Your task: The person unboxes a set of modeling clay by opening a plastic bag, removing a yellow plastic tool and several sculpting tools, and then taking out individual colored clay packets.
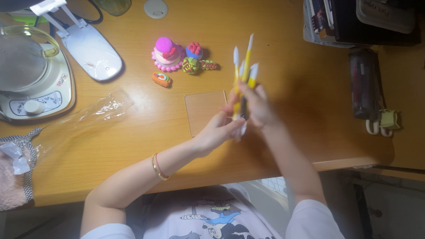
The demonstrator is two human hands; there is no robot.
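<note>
The wooden table [133,146] fills most of the view, its near edge running from lower left up to the right, where it ends in a rounded corner; the widest bare stretch lies near the person, left of the hands, and a second one lies to their right. At the far left stands a cream kitchen scale [37,95] with a clear bowl on it and a small label on its face. Beside it rests a white lamp base [90,53]. A black shelf of folders and boxes [358,20] takes the far right corner, with a dark pencil case [363,84] lying just below it. A crumpled clear plastic bag [95,110] lies near the scale, and a pink cloth [13,177] hangs at the left edge. A flat clear square board [203,110] lies in the middle, just left of the hands. Beyond it sit small clay figures [177,57], pink, blue and green.

Above the table's middle, the left hand [219,130] and the right hand [256,106] meet around a bundle of yellow modelling tools [243,66] with white tips pointing away. The fingers of both hands are curled around the lower ends of the tools, held upright off the table.
</note>
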